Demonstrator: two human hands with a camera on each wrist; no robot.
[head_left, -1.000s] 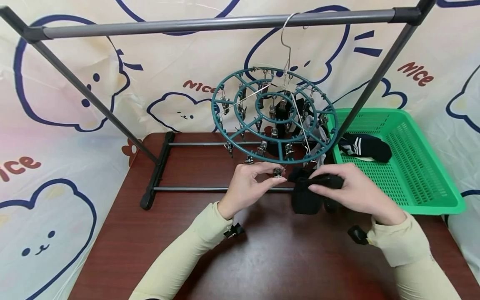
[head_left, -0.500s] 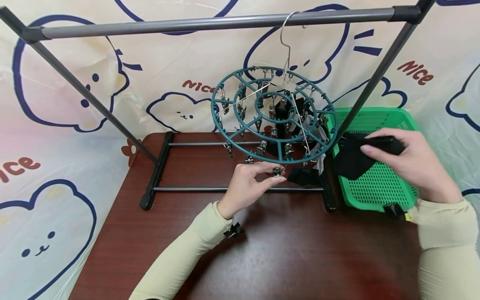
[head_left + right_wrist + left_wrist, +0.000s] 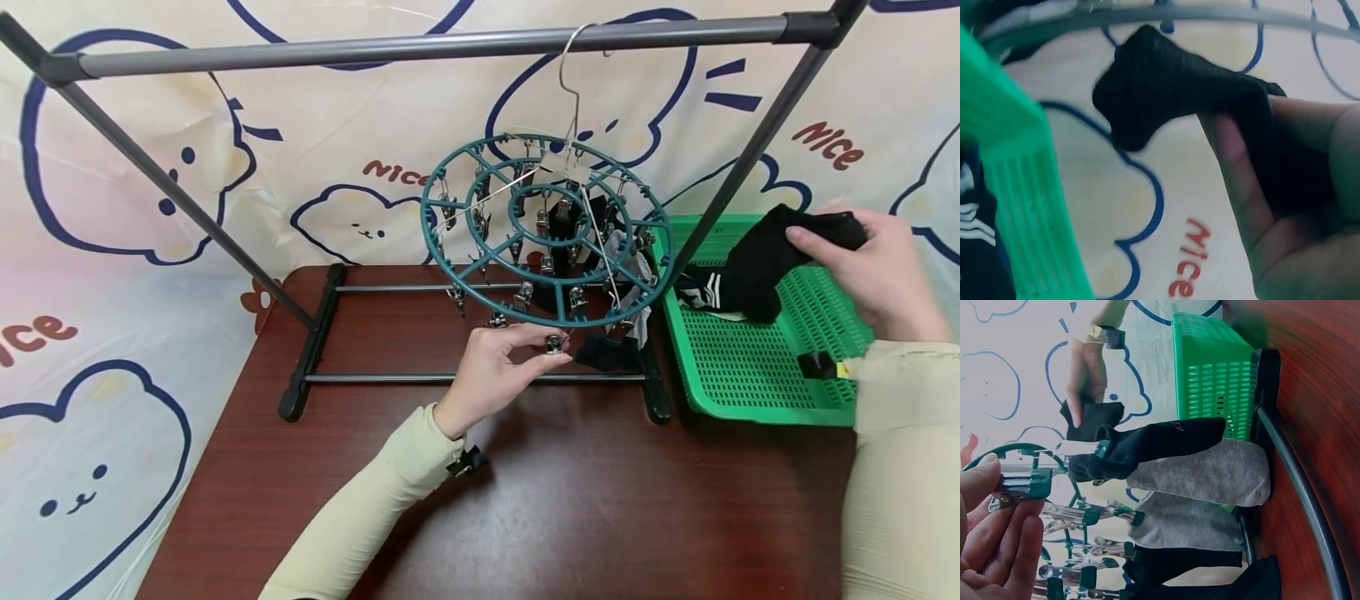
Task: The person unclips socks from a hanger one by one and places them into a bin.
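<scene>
My left hand pinches a metal clip with dark green tips, which hangs from the front of the round teal hanger. Nothing shows between that clip's tips in the left wrist view. On the right, my right hand grips a black sock by one end, high over the back of the green basket; the other end droops to the left. A black sock with white stripes lies in the basket. Beside my left hand, a dark sock and grey socks hang from clips.
The hanger hooks onto the top bar of a grey metal rack. Its lower rails and black feet stand on a red-brown table. A patterned cloth covers the wall behind. Other clips dangle around the hanger.
My right hand has carried the black sock from beside the hanger rightward and up over the basket. My left hand keeps its pinch on the clip in the same place.
</scene>
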